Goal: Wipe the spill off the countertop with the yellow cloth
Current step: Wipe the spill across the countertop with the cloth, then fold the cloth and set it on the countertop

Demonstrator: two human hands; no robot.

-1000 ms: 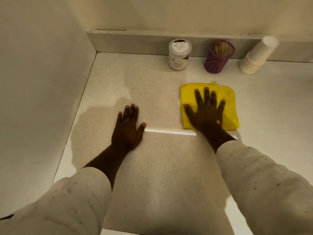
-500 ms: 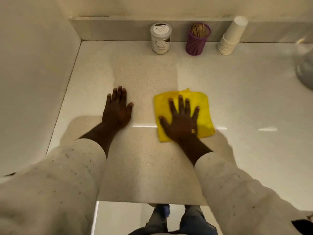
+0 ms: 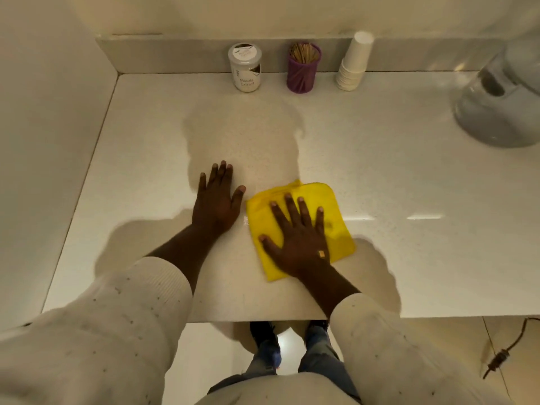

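The folded yellow cloth lies flat on the white speckled countertop, near its front edge. My right hand presses flat on the cloth, fingers spread, covering its lower left part. My left hand rests palm down on the bare counter just left of the cloth, holding nothing. A small wet glint shows between the two hands at the cloth's left edge. No other spill can be made out.
Along the back ledge stand a white jar, a purple holder of toothpicks and a tilted stack of paper cups. A grey appliance sits at the far right. A wall bounds the left side.
My right hand has dragged the cloth toward me and to the left, closer to my left hand. The camera view has pulled back, showing the counter's front edge and my feet.
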